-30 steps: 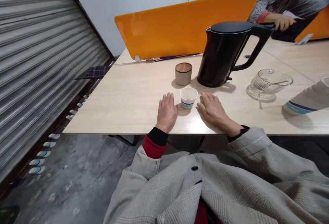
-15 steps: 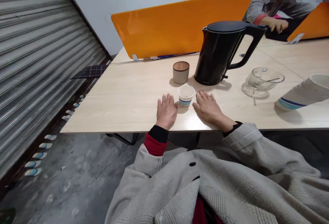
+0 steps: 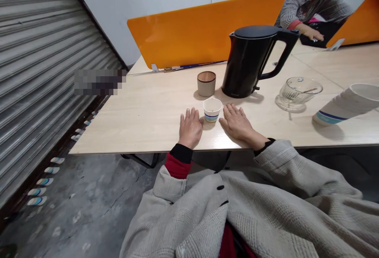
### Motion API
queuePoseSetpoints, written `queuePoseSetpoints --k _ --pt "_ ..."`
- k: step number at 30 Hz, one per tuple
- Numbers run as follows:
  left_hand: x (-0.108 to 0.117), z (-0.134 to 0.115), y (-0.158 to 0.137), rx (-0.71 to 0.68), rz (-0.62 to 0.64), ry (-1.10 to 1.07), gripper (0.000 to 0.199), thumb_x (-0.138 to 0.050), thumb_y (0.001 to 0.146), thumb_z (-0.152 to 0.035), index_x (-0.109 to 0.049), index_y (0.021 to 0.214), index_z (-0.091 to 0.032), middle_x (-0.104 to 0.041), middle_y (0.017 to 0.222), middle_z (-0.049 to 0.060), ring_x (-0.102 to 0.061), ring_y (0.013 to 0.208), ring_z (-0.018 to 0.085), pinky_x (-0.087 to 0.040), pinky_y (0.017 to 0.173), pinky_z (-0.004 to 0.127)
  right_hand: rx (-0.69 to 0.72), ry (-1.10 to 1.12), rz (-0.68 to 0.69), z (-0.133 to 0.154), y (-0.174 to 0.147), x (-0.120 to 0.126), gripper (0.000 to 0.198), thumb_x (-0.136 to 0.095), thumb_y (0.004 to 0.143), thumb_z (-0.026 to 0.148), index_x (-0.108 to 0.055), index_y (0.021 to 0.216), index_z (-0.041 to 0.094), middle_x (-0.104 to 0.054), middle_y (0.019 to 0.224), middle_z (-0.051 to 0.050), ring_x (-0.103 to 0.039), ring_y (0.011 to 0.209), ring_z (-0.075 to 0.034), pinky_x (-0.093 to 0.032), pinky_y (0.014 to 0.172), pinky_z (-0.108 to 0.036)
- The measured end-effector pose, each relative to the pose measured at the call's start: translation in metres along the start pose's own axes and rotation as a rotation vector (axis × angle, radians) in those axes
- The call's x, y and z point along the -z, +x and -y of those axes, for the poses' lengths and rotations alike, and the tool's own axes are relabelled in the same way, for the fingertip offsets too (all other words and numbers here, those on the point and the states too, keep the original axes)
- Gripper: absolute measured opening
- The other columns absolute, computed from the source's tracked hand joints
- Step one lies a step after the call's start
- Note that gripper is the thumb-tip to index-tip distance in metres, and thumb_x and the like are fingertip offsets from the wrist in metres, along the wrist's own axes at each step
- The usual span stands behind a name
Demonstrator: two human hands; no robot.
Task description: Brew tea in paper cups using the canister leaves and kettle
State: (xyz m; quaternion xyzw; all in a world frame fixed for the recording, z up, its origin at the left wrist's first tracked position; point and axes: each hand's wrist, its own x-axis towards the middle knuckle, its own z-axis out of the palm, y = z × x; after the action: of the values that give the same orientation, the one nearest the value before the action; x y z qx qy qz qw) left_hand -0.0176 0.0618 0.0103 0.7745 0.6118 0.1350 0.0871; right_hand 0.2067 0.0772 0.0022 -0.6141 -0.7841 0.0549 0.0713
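A small white paper cup with blue stripes stands upright on the pale wooden table. Just left of it, my left hand lies flat, palm down, fingers stretched out. My right hand rests flat on the cup's other side, its fingers pointing away from me. Neither hand holds anything. Behind the paper cup is a grey cup with a brown inside. A black electric kettle stands beyond my right hand, its handle to the right.
At the right are a ribbed glass bowl and a leaning stack of paper cups. An orange divider runs along the back, with a brush at its foot. Another person's hand is at the far right. Paper cups line the shutter.
The view has shifted slightly, so the table things appear a little further left. My hands keep their places beside the paper cup. The other person's hand sits a bit lower.
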Motion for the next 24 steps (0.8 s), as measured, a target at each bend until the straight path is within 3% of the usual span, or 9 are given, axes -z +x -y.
queuePoseSetpoints --k 9,24 --pt "-0.0027 0.0012 -0.0002 0.003 -0.008 -0.011 0.059 -0.036 0.110 -0.026 -0.042 0.168 -0.013 -0.034 0.180 0.017 -0.023 0.171 0.039 -0.015 0.138 0.066 -0.007 -0.037 0.011 0.0016 -0.0013 0.0002 0.079 -0.023 0.109 0.046 -0.033 0.169 -0.004 -0.030 0.179 -0.025 -0.023 0.169 -0.041 -0.019 0.137 -0.062" --pt "-0.0027 0.0004 0.0009 0.004 -0.002 -0.036 0.061 -0.034 0.112 -0.032 -0.042 0.167 -0.007 -0.033 0.180 0.021 -0.021 0.171 0.041 -0.014 0.139 0.065 0.018 -0.026 -0.016 -0.0047 0.0006 -0.0039 0.077 -0.024 0.110 0.047 -0.036 0.168 -0.002 -0.033 0.178 -0.026 -0.027 0.168 -0.041 -0.022 0.136 -0.064"
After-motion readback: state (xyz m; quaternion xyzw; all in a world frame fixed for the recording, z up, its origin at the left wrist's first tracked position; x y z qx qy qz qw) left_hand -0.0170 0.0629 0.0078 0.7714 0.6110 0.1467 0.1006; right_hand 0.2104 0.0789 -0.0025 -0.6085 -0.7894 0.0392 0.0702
